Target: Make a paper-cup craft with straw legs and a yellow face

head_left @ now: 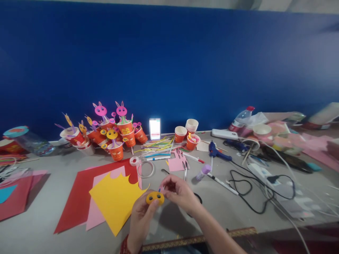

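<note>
yellow paper face (154, 196) is pinched in the left hand (143, 213), right hand (180, 192) pinching a pink piece (161, 188).

I hold a yellow face (155, 198) of smooth, matt paper. To the left lie matt sheets of yellow paper (113, 201) and red paper (71, 197). The far-right bottle (242, 118) is clear, glossy plastic; the blue glue gun (219, 153) seems smooth plastic, though blurred.
</note>
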`<move>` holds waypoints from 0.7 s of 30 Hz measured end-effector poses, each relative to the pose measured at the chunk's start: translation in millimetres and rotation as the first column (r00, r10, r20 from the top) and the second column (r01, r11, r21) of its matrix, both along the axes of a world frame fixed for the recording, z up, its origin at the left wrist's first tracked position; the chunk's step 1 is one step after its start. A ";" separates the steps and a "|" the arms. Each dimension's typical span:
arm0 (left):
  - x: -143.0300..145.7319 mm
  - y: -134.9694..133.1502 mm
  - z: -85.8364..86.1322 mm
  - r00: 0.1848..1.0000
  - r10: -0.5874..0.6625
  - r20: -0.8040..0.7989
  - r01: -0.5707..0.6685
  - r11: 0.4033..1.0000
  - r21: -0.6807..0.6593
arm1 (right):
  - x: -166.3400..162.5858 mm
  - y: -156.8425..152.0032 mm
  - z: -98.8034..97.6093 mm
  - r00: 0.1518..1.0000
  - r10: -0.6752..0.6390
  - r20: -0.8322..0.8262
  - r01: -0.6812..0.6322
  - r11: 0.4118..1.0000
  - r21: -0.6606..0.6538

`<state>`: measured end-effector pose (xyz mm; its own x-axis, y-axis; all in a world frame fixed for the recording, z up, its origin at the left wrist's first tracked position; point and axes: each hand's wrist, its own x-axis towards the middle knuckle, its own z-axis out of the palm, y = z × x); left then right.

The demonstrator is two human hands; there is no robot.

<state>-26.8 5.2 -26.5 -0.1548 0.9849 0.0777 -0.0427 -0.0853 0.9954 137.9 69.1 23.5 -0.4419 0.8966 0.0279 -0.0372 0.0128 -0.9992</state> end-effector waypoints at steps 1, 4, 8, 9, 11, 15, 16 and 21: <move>0.7 0.0 1.5 1.000 -0.007 0.006 0.007 1.000 0.001 | -0.3 -0.9 -3.3 0.999 0.024 -0.037 -0.026 0.999 -0.045; 3.1 -0.7 4.8 0.999 0.008 0.038 -0.007 0.999 -0.032 | 2.1 0.6 -9.2 0.993 0.023 -0.118 -0.036 0.992 -0.117; 7.0 -2.5 10.8 0.998 0.040 0.055 -0.034 0.994 -0.108 | 14.3 13.8 4.2 0.993 -0.065 -0.101 0.054 0.992 -0.113; 8.2 -2.8 13.0 0.999 0.025 0.048 -0.019 0.993 -0.117 | 17.5 17.7 10.6 0.992 -0.077 -0.097 0.066 0.991 -0.115; 10.9 -3.4 17.6 0.999 -0.021 0.034 0.024 0.994 -0.109 | 22.0 24.4 23.4 0.994 -0.070 -0.086 0.060 0.991 -0.120; 15.5 -4.7 22.1 0.992 -0.126 -0.015 0.125 0.990 -0.063 | 21.7 29.7 36.9 1.000 0.003 -0.023 -0.006 0.994 -0.105; 16.1 -5.1 22.0 0.990 -0.137 -0.034 0.135 0.989 -0.057 | 20.5 29.6 37.2 1.000 0.018 -0.005 -0.019 0.995 -0.099; 16.1 -6.2 21.6 0.985 -0.131 -0.111 0.128 0.991 -0.034 | 16.8 25.9 34.8 0.995 0.084 0.045 -0.079 0.991 -0.111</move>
<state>-10.7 -1.0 -4.9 -0.0181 0.9980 0.0610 0.0610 -0.0598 0.9963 154.6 95.0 58.3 -0.5120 0.8541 -0.0915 0.0155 -0.0974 -0.9951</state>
